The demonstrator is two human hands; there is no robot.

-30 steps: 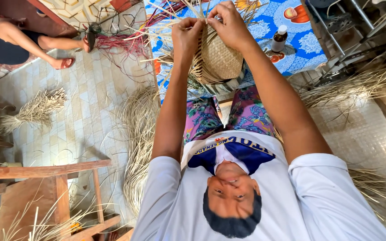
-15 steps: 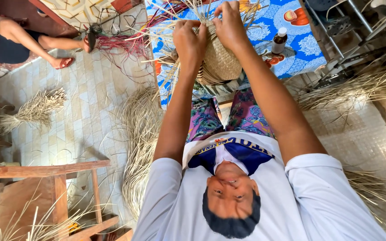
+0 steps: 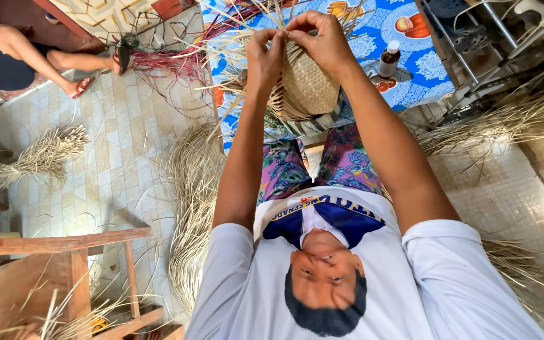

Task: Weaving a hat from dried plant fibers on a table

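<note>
A half-woven straw basket (image 3: 306, 85) with loose strips sticking out of its rim hangs in front of me over my lap. My left hand (image 3: 264, 55) pinches strips at the basket's upper left edge. My right hand (image 3: 323, 39) grips the rim and strips at the top, its fingertips meeting those of the left hand. Both arms are stretched forward. Behind the basket is a table with a blue patterned cloth (image 3: 417, 75).
A small white-capped bottle (image 3: 390, 58) stands on the cloth. Bundles of straw (image 3: 190, 201) lie on the tiled floor, with another bundle (image 3: 40, 156) at left. Another person (image 3: 14, 60) sits at top left. A wooden frame (image 3: 58, 264) is at bottom left, metal chair legs (image 3: 473, 38) at top right.
My hands stay on the basket's top. The fingertips have drawn closer together on the strips, and the basket has shifted slightly.
</note>
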